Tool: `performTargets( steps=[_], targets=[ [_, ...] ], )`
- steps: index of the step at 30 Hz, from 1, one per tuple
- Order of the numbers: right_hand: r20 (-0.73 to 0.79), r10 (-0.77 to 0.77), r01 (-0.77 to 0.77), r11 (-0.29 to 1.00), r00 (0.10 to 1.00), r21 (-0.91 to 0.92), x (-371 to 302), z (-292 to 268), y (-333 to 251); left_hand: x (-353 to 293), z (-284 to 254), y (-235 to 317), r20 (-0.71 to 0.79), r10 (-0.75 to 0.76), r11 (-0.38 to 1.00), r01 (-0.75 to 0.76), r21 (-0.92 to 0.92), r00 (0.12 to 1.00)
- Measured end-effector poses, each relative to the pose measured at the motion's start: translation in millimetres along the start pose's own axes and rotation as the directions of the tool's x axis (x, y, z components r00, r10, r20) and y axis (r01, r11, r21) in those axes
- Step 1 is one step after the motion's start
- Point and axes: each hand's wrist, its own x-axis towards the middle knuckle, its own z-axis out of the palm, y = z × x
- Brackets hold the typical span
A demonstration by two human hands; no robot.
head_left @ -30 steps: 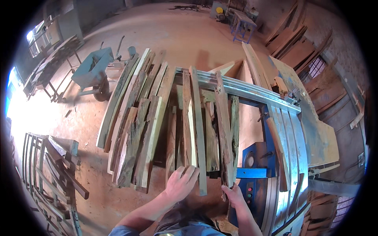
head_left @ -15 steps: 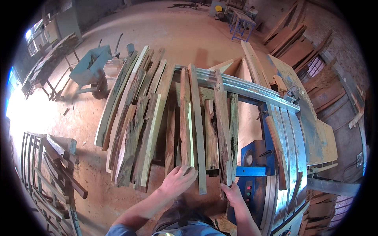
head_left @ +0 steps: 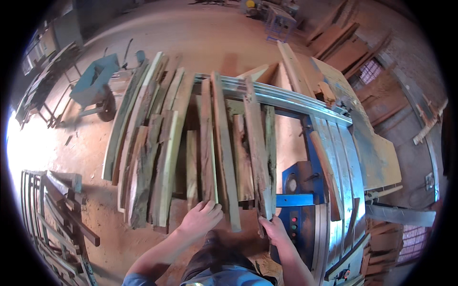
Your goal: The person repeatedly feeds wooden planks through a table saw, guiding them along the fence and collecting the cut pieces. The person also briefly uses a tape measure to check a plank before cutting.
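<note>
the left hand point(head_left: 202, 217), just below the centre of the frame, is closed over the lower end of a brown board point(head_left: 206, 138), which runs up from it toward the metal rail point(head_left: 276, 94). to its right, the right hand point(head_left: 274, 229) grips the lower end of a rough board point(head_left: 256, 148), thumb on top; this board also runs up to the rail, leaning slightly left. between the two lies a grey strip point(head_left: 226, 162), its lower end jutting down past the left hand, and a shorter board point(head_left: 244, 164) with a dark, broken edge. a narrow board point(head_left: 270, 143) lies just right of the rough board.

left of the brown board, a pile point(head_left: 155, 152) of long boards fans across the middle left, some pale, some dark. right of centre stands a blue machine point(head_left: 298, 188) with coloured buttons point(head_left: 294, 227); beyond it, a curved board point(head_left: 327, 171) lies on the grooved metal surface point(head_left: 341, 157). a wheelbarrow point(head_left: 95, 81) stands at upper left, and a rack point(head_left: 36, 214) with offcuts point(head_left: 76, 219) at lower left.
</note>
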Motion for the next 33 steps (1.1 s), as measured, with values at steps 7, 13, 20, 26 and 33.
performTargets(
  steps=[7, 13, 20, 26, 33],
  targets=[
    [0.066, 0.064, -0.08, 0.956, 0.996, 0.283, -2.2, -2.6, -2.3, 0.3, -18.1, 8.7, 0.214, -0.08, 0.983, 0.113, -0.145, 0.974],
    [0.033, 0.069, -0.072, 0.991, 0.997, 0.112, -14.1, -1.3, -13.3, 7.4, -39.8, -3.2, 0.181, -0.309, 0.828, 0.357, -0.433, 0.934],
    [-0.026, -0.089, 0.083, 0.977, 0.996, -0.196, -41.5, -4.8, -33.7, 53.4, -45.9, -0.1, 0.309, -0.458, 0.347, 0.488, -0.801, 0.833],
    [-0.084, -0.052, 0.016, 0.925, 0.995, -0.379, -92.6, -33.6, -32.2, 126.0, -13.1, 1.7, 0.391, -0.535, -0.345, 0.228, -0.91, 0.749],
    [-0.113, -0.43, 0.244, 0.688, 0.896, -0.684, -132.6, -105.1, -4.1, 220.2, 0.4, 8.5, 0.569, -0.385, -0.765, 0.093, -0.637, 0.727]
  ],
)
